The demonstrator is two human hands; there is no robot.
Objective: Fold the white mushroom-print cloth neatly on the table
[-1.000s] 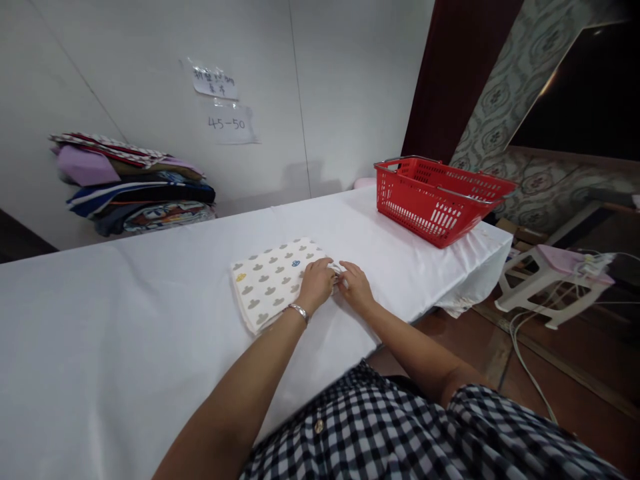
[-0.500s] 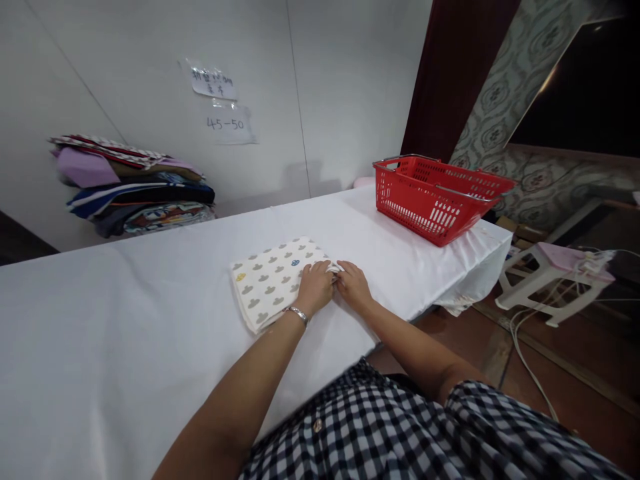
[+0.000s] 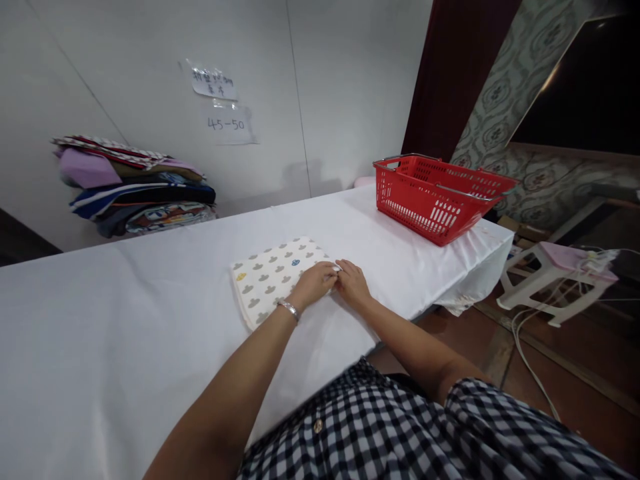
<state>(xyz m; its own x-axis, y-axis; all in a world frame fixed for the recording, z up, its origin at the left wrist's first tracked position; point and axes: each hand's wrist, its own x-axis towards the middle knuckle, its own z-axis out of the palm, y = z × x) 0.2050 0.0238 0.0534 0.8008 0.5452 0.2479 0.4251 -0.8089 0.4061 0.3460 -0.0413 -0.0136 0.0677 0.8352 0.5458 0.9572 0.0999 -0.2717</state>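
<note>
A folded white cloth (image 3: pixel 273 273) printed with grey cloud-like shapes, plus one blue and one yellow, lies flat on the white-covered table (image 3: pixel 170 300). At its right edge my left hand (image 3: pixel 315 283), with a bracelet on the wrist, is closed in a pinch on the cloth. Close beside it, my right hand (image 3: pixel 353 285) is also closed on the cloth's right end. The fingertips of both hands nearly meet there, and they hide most of that edge.
A red plastic basket (image 3: pixel 440 207) stands at the table's far right. Against the wall at the back left is a stack of folded clothes (image 3: pixel 140 190). Paper notes (image 3: pixel 227 125) hang on the wall. A stool (image 3: pixel 560 273) with cables stands right of the table.
My left hand has turned and dropped slightly, its wrist shifting left and toward me. The right hand stays nearly in place. At the edge, less of the bunched cloth shows between the fingers.
</note>
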